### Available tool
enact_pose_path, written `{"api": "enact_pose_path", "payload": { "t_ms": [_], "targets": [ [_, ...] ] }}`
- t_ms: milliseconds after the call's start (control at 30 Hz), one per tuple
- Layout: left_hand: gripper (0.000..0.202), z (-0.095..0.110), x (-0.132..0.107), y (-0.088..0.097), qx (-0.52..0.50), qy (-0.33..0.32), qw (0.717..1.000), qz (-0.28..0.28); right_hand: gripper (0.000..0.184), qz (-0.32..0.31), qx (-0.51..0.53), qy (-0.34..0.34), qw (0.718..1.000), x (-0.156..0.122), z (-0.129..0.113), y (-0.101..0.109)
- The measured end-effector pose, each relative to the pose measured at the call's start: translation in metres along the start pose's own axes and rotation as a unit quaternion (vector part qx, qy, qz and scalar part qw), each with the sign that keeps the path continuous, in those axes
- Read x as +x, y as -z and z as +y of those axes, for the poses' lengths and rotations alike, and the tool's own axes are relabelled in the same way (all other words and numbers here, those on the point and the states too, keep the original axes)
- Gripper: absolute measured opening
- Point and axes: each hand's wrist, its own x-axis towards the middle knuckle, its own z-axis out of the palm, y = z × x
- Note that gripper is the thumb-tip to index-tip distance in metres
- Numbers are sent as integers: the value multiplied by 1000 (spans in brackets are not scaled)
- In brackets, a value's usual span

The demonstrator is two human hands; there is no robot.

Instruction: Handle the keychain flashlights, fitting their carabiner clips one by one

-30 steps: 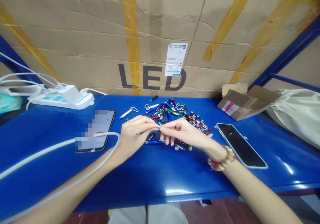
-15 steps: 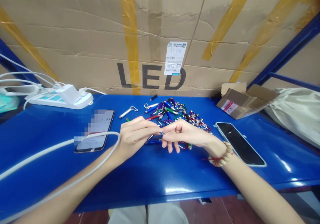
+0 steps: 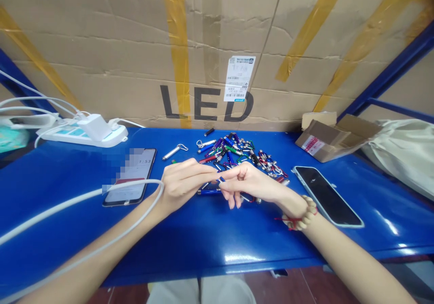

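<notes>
My left hand and my right hand meet fingertip to fingertip over the blue table. Both pinch a small blue keychain flashlight between them, only its tip showing. A second blue flashlight body lies on the table just under the hands. Behind them sits a pile of coloured keychain flashlights with clips. A silver flashlight lies apart to the left of the pile. A beaded bracelet is on my right wrist.
A phone with a white cable lies left of my hands; a dark phone lies right. A white power strip sits back left, an open small carton and a cloth bag back right. A large "LED" cardboard box forms the back wall.
The hands have stayed joined at the same spot; the fingers shifted slightly around the small blue flashlight, and my right hand's lower fingers curled down a little.
</notes>
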Motion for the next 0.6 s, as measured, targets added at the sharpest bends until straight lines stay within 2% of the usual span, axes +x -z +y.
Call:
{"api": "enact_pose_path", "payload": {
  "t_ms": [267,433,533,600],
  "targets": [
    [20,-4,-2,0,30,-14,999,-9,33,34,-37,20,999,-2,-4,-3],
    [20,-6,-3,0,43,-25,999,-19,35,49,-64,35,996,0,2,0],
    [19,-7,-4,-4,32,7,999,-28,37,69,-68,49,994,2,6,3],
    [17,-6,-3,-8,14,58,998,-27,35,88,-70,50,992,3,6,5]
  ]
}}
